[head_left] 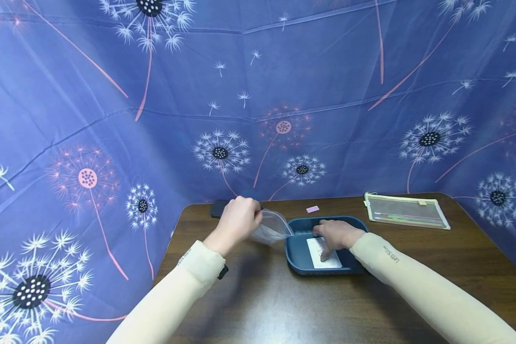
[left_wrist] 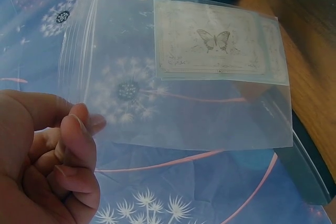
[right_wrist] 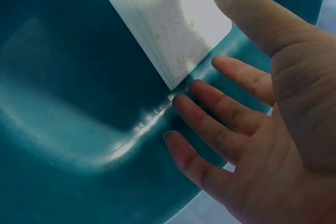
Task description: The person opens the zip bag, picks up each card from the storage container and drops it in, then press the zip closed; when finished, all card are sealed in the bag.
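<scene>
My left hand [head_left: 237, 220] pinches a clear zip bag [head_left: 272, 226] near its ribbed zip edge, held up left of the tray. In the left wrist view a butterfly card [left_wrist: 214, 41] shows through the film at the bag's far corner. My right hand [head_left: 337, 235] reaches into a dark teal tray [head_left: 295, 267]. Its fingers [right_wrist: 210, 127] are spread and nearly straight along the tray wall. The thumb overlaps a small stack of white cards [right_wrist: 163, 24] lying on the tray floor.
A black flat object [head_left: 218, 208] lies behind my left hand. At the back of the wooden table [head_left: 266, 306] is a small pink piece [head_left: 312, 209]. A mesh zip pouch [head_left: 406, 210] with something green inside lies at the back right. Patterned blue cloth [head_left: 258, 95] hangs behind.
</scene>
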`<state>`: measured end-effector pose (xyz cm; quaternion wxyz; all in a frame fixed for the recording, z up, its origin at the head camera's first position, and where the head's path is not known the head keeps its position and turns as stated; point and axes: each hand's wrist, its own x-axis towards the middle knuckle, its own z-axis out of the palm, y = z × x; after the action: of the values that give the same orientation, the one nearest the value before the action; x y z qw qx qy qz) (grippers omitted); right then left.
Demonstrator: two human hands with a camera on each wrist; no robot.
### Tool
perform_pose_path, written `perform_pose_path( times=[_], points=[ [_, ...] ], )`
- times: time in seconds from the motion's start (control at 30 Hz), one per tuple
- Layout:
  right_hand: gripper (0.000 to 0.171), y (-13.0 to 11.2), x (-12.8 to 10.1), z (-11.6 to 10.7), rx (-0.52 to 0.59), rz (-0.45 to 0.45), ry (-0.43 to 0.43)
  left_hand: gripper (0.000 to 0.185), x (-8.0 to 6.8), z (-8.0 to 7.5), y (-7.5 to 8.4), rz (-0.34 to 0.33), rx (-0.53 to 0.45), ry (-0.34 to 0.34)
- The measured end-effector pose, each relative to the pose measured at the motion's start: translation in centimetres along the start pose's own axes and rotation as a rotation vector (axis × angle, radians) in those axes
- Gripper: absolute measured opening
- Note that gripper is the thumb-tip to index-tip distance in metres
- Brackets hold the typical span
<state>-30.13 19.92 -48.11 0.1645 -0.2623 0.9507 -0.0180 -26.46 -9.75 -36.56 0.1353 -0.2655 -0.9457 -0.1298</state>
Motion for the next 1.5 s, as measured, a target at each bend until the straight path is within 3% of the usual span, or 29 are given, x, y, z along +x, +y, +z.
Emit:
perform_pose_path(
  times=[0.27,0.93,1.5],
  points=[
    [0.082,0.0,-0.1,0.6,-0.012,0.002,0.001,0.050,0.0,0.0,0.1,0.012,0.014,0.009],
    [0.069,0.6,0.4,1.5,-0.098,-0.045,0.101,0.050,0.0,0.0,0.1,0.014,0.003,0.022],
    [0.072,1.2,0.4,1.9,-0.081,-0.046,0.094,0.050,0.2,0.0,0.1,0.008,0.008,0.009]
  ],
)
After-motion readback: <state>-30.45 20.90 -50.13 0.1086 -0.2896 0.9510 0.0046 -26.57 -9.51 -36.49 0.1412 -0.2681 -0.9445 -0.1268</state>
